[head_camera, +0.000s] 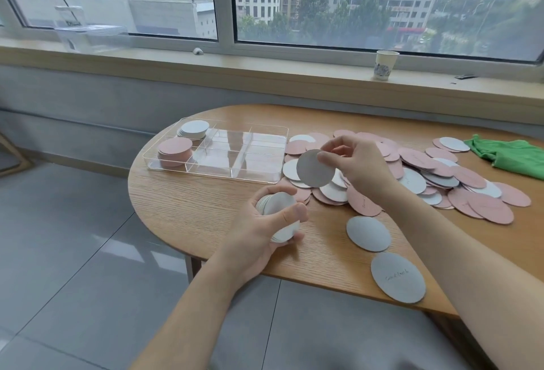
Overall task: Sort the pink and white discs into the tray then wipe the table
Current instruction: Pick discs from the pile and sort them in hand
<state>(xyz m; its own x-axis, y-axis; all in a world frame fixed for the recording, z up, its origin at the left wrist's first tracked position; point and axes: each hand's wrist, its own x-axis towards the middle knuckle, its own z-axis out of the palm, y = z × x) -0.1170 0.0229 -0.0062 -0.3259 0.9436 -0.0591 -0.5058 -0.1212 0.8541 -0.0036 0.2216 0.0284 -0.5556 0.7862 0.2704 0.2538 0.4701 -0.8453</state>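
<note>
Head view: sorting step in hand, wiping not yet begun. Left hand (273,222) curled round a small stack of white discs (276,210), held just above the near-left edge of the tabletop (188,208). Right hand (353,163) pinching a single white disc (315,168) between thumb and fingertips, lifted over the left fringe of the loose heap of pink and white discs (426,175). Heap spread across the middle and right of the tabletop; two stray white discs at the near edge, one (368,233) further in, one (398,277) right at the rim. Clear compartment tray (265,178) at the far-left edge, holding a white pile (194,129) in its far-left compartment and a pink pile (175,150) in the one just nearer; other compartments apparently bare. Green cloth (512,155) bunched at the right edge. Likely next: add the pinched disc to the left-hand stack, squarely so the edges line up, then carry the stack to the white compartment. Much sorting left.
</note>
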